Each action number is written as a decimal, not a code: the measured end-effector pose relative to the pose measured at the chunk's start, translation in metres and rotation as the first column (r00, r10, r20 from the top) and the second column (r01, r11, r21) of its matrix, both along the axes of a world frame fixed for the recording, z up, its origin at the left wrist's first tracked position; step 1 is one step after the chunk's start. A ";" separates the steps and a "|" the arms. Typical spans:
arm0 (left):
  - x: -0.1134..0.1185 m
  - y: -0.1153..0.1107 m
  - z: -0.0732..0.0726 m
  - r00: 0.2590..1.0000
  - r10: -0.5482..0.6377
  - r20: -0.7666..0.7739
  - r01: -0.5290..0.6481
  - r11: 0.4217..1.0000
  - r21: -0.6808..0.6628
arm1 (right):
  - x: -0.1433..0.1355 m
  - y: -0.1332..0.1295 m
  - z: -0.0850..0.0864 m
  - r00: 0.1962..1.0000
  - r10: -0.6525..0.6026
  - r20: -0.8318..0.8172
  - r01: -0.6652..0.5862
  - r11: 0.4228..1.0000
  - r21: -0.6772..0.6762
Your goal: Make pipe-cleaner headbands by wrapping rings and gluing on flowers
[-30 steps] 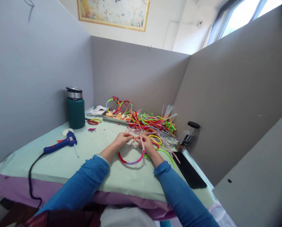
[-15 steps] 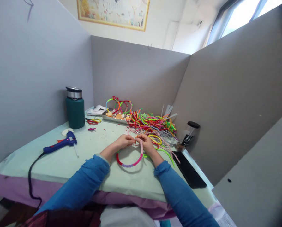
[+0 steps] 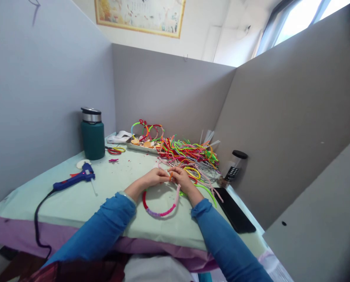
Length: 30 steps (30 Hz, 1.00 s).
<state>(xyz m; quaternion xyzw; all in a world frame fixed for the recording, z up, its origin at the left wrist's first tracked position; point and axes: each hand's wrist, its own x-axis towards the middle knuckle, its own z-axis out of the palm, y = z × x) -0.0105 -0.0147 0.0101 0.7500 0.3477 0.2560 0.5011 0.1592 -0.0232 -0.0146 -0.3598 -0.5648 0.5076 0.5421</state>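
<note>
Over the table, my left hand and my right hand meet with fingers pinched together. A short bit of orange pipe cleaner shows between their fingertips. Below them hangs a ring wrapped in pipe cleaner, coloured red, lilac, hot pink and pale pink. Its upper part is hidden behind my hands, and the pale pink end shows beside my right palm. Just beyond my right hand lies a heap of many-coloured pipe cleaners.
On the left are a blue glue gun with a cord, a green bottle and scissors. A metal tray with finished-looking rings stands at the back. A black phone and a dark-lidded jar are on the right.
My fingertips have come closer together around the orange pipe cleaner. The ring has sunk slightly, and its pale pink end has tilted outward to the right.
</note>
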 end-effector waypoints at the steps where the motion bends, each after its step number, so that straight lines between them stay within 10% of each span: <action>1: 0.000 0.001 0.000 1.000 0.018 0.000 -0.018 1.000 -0.011 | 0.000 0.000 0.001 1.000 0.011 -0.021 -0.012 1.000 -0.009; 30: 0.003 0.004 -0.001 0.981 0.070 0.181 -0.085 0.994 0.074 | 0.000 0.001 -0.003 1.000 0.013 -0.018 -0.015 0.997 -0.071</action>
